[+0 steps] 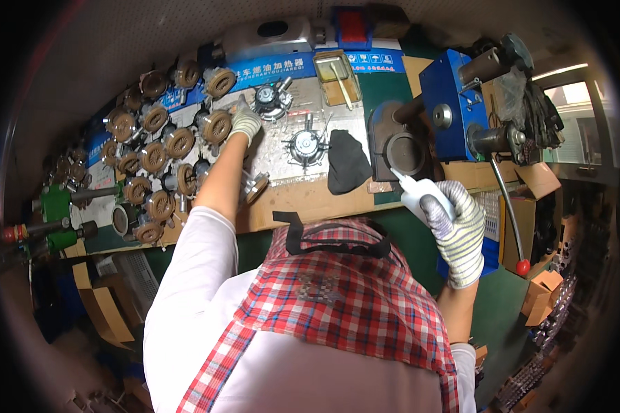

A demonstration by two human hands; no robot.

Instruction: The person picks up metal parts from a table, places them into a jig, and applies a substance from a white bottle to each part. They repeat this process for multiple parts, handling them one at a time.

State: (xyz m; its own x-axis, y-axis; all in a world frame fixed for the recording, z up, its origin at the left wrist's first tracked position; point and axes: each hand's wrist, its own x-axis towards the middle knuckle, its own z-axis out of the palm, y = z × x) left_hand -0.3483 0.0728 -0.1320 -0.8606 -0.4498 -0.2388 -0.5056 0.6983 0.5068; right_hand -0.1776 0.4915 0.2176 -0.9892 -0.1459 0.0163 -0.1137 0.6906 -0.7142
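My right hand, in a striped work glove, is closed round a white squeeze bottle. The bottle's thin nozzle points up and left, toward the dark round fixture of the press. My left hand, in a similar glove, reaches forward over the bench with its fingers stretched out. It is between a part with a brown ring and a silver-and-black metal assembly; whether it touches either I cannot tell. A second such assembly lies nearer me, beside a black cloth.
Several brown-ringed metal parts crowd the left of the bench. A tray with a brush sits at the back. On the right stands a blue press with a long red-knobbed lever. A green clamp device is far left.
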